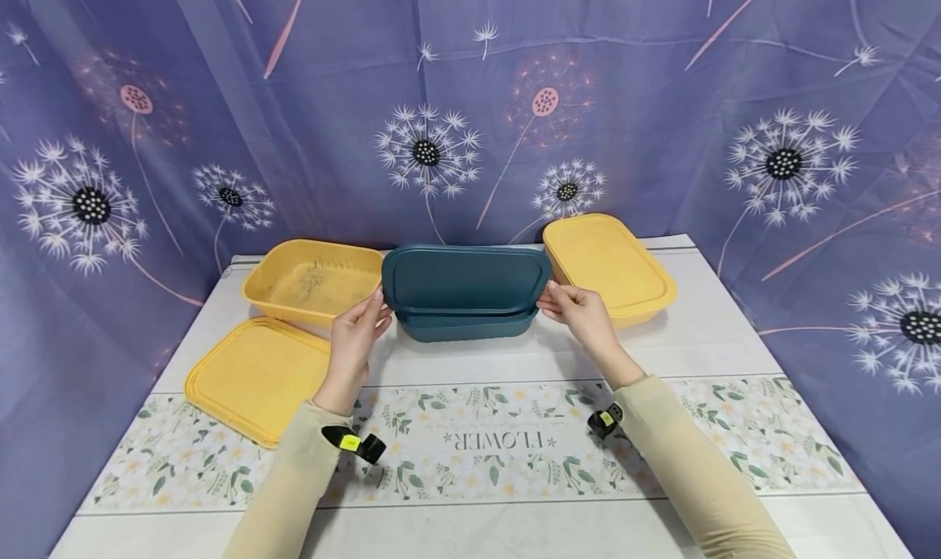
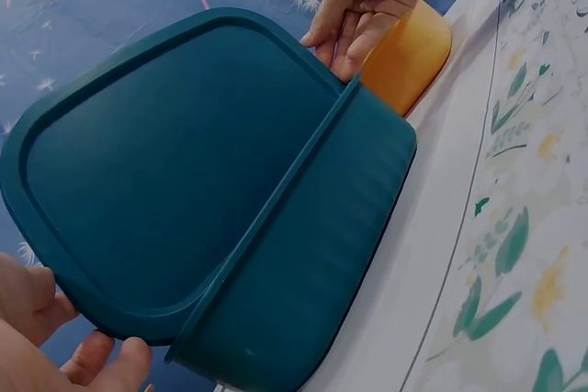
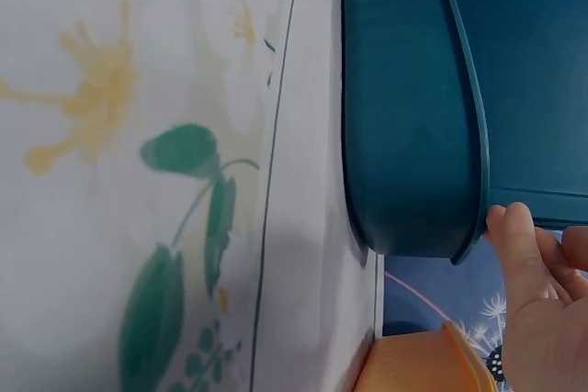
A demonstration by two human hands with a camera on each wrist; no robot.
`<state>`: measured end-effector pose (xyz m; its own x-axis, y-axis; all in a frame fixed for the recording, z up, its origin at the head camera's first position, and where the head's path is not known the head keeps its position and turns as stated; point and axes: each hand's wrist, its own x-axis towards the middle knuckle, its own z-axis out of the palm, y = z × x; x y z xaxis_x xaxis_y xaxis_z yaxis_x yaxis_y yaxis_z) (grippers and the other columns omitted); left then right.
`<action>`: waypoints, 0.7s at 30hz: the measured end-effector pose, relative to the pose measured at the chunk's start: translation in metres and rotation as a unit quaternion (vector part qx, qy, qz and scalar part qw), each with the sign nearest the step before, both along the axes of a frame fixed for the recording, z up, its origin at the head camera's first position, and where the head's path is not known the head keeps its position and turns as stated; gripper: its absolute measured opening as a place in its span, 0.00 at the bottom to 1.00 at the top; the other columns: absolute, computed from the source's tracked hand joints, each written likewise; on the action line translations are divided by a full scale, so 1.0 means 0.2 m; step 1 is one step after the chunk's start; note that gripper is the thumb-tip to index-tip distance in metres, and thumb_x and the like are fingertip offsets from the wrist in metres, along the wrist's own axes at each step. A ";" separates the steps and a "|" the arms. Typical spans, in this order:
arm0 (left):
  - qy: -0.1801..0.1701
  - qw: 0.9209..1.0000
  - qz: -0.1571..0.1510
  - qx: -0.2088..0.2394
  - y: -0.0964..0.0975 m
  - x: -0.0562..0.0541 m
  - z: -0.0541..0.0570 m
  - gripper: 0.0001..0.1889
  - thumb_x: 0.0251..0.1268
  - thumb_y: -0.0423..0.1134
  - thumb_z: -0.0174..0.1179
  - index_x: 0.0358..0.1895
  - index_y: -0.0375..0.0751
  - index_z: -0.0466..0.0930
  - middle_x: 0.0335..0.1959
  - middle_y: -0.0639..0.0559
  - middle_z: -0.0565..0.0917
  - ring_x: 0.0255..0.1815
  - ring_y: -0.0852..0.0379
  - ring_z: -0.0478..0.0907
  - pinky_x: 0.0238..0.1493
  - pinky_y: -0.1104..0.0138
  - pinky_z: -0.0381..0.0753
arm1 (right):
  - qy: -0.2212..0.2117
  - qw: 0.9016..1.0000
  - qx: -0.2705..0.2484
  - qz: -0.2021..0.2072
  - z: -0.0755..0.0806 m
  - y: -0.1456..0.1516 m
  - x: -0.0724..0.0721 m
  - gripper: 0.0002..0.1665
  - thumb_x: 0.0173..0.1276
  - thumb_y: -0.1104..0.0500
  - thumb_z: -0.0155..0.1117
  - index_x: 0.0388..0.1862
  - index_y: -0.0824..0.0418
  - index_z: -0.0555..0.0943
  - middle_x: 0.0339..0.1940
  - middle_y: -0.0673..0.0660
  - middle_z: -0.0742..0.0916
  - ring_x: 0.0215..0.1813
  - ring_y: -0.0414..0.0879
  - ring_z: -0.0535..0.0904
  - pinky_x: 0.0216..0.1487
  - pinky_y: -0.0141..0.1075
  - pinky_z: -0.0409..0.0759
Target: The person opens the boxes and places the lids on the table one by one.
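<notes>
A dark teal lid stands tilted up over the matching teal container, its lower edge at the container's rim. My left hand pinches the lid's left edge between thumb and fingers. At the opposite edge, my right hand pinches it too, with its fingertips right by the container's corner in the right wrist view. Both hands show in the left wrist view, one at each end of the lid. The container rests on the table.
An uncovered yellow container stands left, with a loose yellow lid lying in front of it. At the right is another yellow container with its lid on. A floral cloth covers the table; a purple dandelion curtain hangs behind.
</notes>
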<state>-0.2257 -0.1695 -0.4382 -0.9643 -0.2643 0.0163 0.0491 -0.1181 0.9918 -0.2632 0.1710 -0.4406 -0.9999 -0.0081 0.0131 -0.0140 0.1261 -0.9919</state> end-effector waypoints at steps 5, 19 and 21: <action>0.006 1.000 0.006 0.013 0.00 0.00 0.00 0.23 0.75 0.47 0.59 0.62 0.32 0.81 0.60 0.43 0.81 0.48 0.58 0.84 0.54 0.64 0.83 | -0.004 1.000 -0.020 -0.001 0.00 0.00 0.01 0.30 0.80 0.50 0.55 0.60 0.78 0.78 0.55 0.75 0.83 0.42 0.37 0.87 0.48 0.31 0.84; 0.026 0.993 0.011 0.114 0.00 0.01 0.00 0.19 0.69 0.45 0.66 0.54 0.35 0.87 0.43 0.51 0.87 0.50 0.52 0.83 0.56 0.64 0.82 | 0.012 0.996 -0.082 -0.025 0.05 0.00 0.09 0.29 0.78 0.51 0.59 0.58 0.78 0.80 0.43 0.58 0.91 0.43 0.38 0.88 0.51 0.35 0.83; 0.033 0.992 0.006 0.125 0.01 0.01 0.01 0.16 0.69 0.45 0.66 0.52 0.38 0.89 0.43 0.51 0.87 0.50 0.52 0.84 0.56 0.63 0.82 | 0.021 0.994 -0.102 -0.027 0.05 0.00 0.10 0.28 0.78 0.52 0.60 0.57 0.78 0.80 0.38 0.52 0.91 0.43 0.39 0.88 0.52 0.35 0.83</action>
<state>-0.2233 -0.1683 -0.4369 -0.9600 -0.2799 0.0110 0.1155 -0.3595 0.9260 -0.2437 0.1717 -0.4298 -0.9974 0.0516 0.0502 -0.0540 -0.0758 -0.9957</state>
